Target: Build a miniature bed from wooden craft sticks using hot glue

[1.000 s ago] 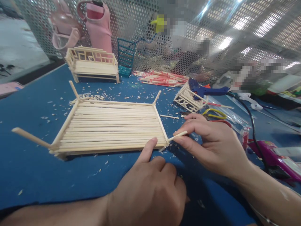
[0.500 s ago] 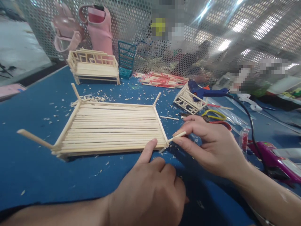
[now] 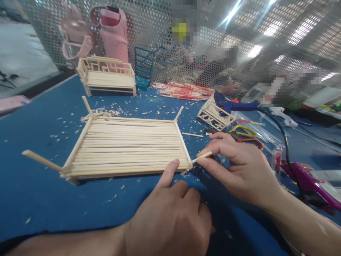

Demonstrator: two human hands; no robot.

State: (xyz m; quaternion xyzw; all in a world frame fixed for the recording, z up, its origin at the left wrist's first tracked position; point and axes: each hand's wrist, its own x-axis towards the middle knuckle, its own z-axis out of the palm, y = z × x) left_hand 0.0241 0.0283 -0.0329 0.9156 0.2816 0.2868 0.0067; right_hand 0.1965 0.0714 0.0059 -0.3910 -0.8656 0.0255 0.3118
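A flat panel of pale wooden sticks (image 3: 128,145) lies on the blue table (image 3: 39,199), with a short leg stick jutting from each corner. My left hand (image 3: 170,213) is closed, its forefinger stretched out and pressing the panel's near edge close to the right corner. My right hand (image 3: 239,167) pinches the short leg stick (image 3: 201,155) at that near right corner between thumb and fingers. The other corner legs point outward, untouched.
A finished stick bench (image 3: 106,76) and a teal rack (image 3: 143,67) stand at the back by a perforated metal screen. Loose red-tipped sticks (image 3: 183,90), a small stick frame (image 3: 213,113), a blue glue gun (image 3: 234,104), yellow-handled pliers (image 3: 243,131) and a purple tool (image 3: 311,181) lie right.
Both hands keep their hold on the panel's near right corner. The view has shifted slightly, nothing else has moved.
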